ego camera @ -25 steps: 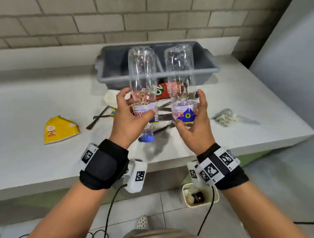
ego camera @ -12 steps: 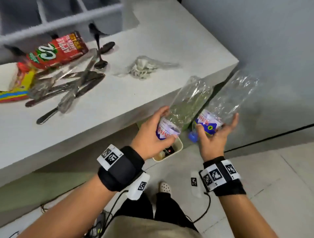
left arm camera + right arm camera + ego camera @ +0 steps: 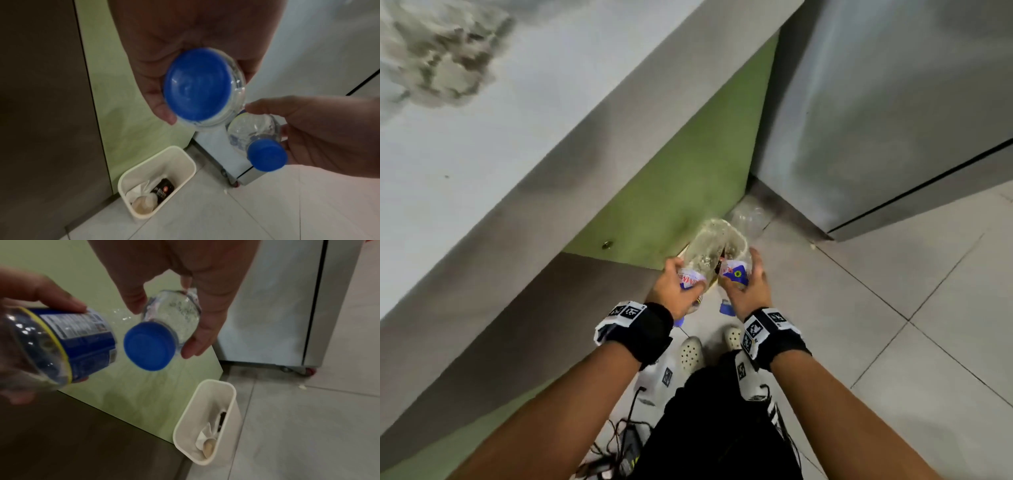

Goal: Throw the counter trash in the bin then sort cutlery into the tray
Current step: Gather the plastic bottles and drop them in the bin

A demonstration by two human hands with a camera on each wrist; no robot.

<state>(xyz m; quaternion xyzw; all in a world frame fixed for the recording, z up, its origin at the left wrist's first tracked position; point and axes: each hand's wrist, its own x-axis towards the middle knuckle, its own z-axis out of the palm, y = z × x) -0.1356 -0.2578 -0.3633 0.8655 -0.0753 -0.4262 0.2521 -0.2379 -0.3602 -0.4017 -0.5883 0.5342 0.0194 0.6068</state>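
Left hand (image 3: 677,287): fingers curled round a clear plastic bottle (image 3: 703,255), gripped at its label, blue cap (image 3: 197,84) toward the wrist, base pointing down and away.

Right hand (image 3: 750,286): thumb and fingers wrapped round a second clear bottle (image 3: 736,270), same attitude, its blue cap (image 3: 149,345) nearest the wrist camera. The two bottles lie side by side, close; whether they touch cannot be told.

Bin (image 3: 158,180): small, cream, rectangular, on the tiled floor (image 3: 893,325) against the green panel (image 3: 688,164) below the counter (image 3: 524,113). In the head view the bottles hide nearly all of it. The wrist views show its open mouth, holding white paper, a dark packet (image 3: 163,190) and a pale round item, too blurred to name.

Grey cabinet (image 3: 876,102): stands right of the bin; castors seen in wrist views only.

Counter top: a crumpled wad (image 3: 438,51), blurred, cut off at the frame's upper-left corner.
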